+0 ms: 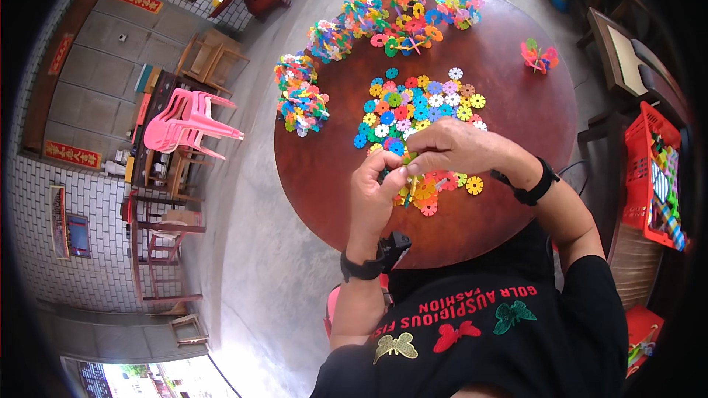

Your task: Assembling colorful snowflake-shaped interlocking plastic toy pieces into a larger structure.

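Note:
My left hand [375,183] and my right hand [456,149] meet over the near half of a round brown table [332,206]. Both pinch a small cluster of notched plastic discs [413,190], yellow and orange where it shows; the fingers hide part of it. Just beyond them lies a spread of loose flower-shaped discs [420,107] in many colours. A few more, among them a yellow disc [474,186], lie beside and below my right hand.
Several finished-looking disc balls [330,40] line the far left rim of the table. A smaller disc cluster [539,57] sits at the far right. Pink stacked chairs [184,121] stand left, and a red basket [640,169] of toys is at the right.

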Motion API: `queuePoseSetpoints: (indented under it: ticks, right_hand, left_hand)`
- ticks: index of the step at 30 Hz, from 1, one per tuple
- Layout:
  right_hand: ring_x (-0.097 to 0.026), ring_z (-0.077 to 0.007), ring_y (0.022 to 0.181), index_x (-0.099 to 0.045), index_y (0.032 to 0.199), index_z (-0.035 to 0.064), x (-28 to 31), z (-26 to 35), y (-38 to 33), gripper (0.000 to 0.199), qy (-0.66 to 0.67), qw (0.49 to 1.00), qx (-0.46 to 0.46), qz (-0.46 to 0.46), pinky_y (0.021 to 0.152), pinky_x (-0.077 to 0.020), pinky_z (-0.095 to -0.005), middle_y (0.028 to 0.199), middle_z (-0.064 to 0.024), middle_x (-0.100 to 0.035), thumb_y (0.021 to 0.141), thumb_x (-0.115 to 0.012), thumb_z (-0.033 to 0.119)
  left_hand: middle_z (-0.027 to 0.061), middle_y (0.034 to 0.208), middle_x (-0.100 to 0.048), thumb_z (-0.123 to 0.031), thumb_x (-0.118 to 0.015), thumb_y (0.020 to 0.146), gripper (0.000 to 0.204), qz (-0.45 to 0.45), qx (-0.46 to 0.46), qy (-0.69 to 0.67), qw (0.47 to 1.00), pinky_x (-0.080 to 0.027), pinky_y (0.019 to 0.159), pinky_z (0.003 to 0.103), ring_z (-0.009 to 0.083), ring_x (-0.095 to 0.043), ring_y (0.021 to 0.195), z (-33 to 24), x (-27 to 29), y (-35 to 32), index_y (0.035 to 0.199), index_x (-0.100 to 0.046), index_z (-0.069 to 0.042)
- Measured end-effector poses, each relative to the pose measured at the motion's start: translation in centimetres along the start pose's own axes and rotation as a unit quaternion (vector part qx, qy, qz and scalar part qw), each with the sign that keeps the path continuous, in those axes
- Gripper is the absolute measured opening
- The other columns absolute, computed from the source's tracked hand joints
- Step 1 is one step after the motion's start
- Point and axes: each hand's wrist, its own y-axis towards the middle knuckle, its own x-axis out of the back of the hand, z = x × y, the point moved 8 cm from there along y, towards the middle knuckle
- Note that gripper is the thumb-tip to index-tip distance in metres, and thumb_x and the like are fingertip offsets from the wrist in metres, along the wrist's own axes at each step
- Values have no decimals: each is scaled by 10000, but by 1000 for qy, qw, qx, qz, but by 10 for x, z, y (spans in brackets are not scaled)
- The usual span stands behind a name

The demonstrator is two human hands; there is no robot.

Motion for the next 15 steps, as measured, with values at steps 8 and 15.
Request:
queuePoseSetpoints:
  ticks: [8, 15]
  right_hand:
    - [-531, -342, 588, -523, 684, -2, -3, 14, -3, 268, -46, 996, 57, -50, 561, -392, -442, 590, -172, -493, 842, -596, 201]
    - [-538, -351, 603, -522, 686, -5, 3, 20, -7, 269, -73, 994, 40, -70, 572, -399, -450, 590, -173, -488, 842, -585, 205]
  left_hand:
    - [7, 892, -612, -301, -705, 818, 345, 114, -34, 69, 991, -461, 732, 275, 98, -551, 790, -7, -26, -7, 1006, -628, -23]
    - [20, 902, -639, -282, -706, 835, 341, 65, -9, 7, 998, -469, 733, 244, 75, -574, 819, -9, -38, -15, 1016, -625, -5]
